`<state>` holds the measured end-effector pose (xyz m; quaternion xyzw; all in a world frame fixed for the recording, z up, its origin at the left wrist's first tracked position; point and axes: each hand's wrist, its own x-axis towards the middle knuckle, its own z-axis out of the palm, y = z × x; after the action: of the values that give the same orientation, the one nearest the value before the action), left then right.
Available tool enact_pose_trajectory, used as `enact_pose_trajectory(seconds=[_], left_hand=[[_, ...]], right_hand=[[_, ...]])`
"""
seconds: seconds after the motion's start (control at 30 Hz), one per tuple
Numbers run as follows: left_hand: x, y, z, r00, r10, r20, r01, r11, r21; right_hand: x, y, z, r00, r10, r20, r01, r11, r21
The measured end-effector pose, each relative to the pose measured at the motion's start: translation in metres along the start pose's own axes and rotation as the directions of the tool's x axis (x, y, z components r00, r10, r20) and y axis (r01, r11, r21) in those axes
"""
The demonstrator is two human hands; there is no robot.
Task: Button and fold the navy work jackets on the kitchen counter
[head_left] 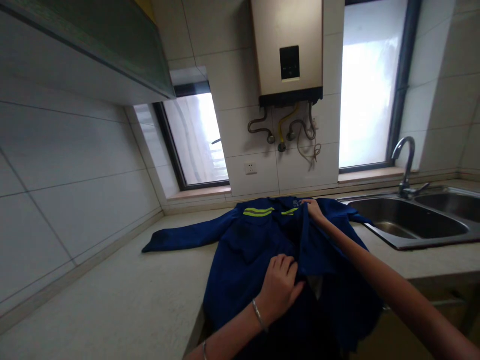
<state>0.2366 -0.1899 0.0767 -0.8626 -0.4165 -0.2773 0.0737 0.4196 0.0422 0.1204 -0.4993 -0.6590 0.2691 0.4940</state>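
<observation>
A dark blue work jacket (247, 250) with yellow-green and grey strips on its chest lies spread over the counter, its lower part hanging over the front edge. One sleeve (191, 235) stretches out to the left. The jacket's front is partly open, with one front panel lifted. Up near the collar, my right hand (314, 211) pinches the edge of that panel. Lower down, my left hand (280, 285), with a bracelet at the wrist, has its fingers curled on the cloth beside the front opening. Its fingertips are partly hidden.
The pale countertop (112, 295) runs left and along the wall. A steel double sink (397, 245) with a faucet (407, 165) stands at the right, close to the other sleeve. A water heater (288, 30) with pipes hangs above; a cabinet (93, 45) juts out upper left.
</observation>
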Motion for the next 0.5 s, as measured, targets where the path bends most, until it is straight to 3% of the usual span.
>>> enact_pose_trajectory(seconds=[0.1,0.17,0.2,0.27,0.33,0.37,0.4,0.43,0.5], left_hand=[[0.007,-0.013,0.002,1.0,0.028,0.001,-0.027,0.982,-0.186],[0.012,-0.018,-0.005,0.999,-0.044,-0.001,0.041,0.935,-0.351],[0.014,-0.019,-0.01,0.996,-0.085,0.011,0.082,0.908,-0.411],[0.018,-0.019,-0.022,0.989,-0.134,0.06,0.146,0.868,-0.475],[0.021,-0.019,-0.033,0.982,-0.145,0.12,0.186,0.851,-0.491],[0.022,-0.019,-0.037,0.978,-0.144,0.151,0.201,0.847,-0.492],[0.023,-0.019,-0.041,0.974,-0.139,0.179,0.211,0.844,-0.493],[0.024,-0.019,-0.045,0.97,-0.126,0.207,0.215,0.841,-0.496],[0.024,-0.02,-0.052,0.964,-0.084,0.254,0.207,0.836,-0.509]], right_hand=[[-0.013,-0.009,-0.008,0.997,-0.044,0.067,0.049,0.997,-0.068],[-0.033,-0.028,-0.018,0.963,-0.23,0.144,0.249,0.959,-0.136],[-0.046,-0.041,-0.024,0.912,-0.347,0.218,0.382,0.912,-0.149],[-0.076,-0.069,-0.034,0.744,-0.494,0.45,0.58,0.812,-0.067],[-0.105,-0.095,-0.04,0.524,-0.461,0.716,0.597,0.798,0.078],[-0.117,-0.104,-0.041,0.448,-0.414,0.792,0.574,0.813,0.1],[-0.127,-0.111,-0.04,0.407,-0.363,0.838,0.55,0.83,0.093],[-0.133,-0.114,-0.039,0.405,-0.319,0.857,0.534,0.843,0.062],[-0.14,-0.114,-0.035,0.454,-0.273,0.848,0.532,0.847,-0.012]])
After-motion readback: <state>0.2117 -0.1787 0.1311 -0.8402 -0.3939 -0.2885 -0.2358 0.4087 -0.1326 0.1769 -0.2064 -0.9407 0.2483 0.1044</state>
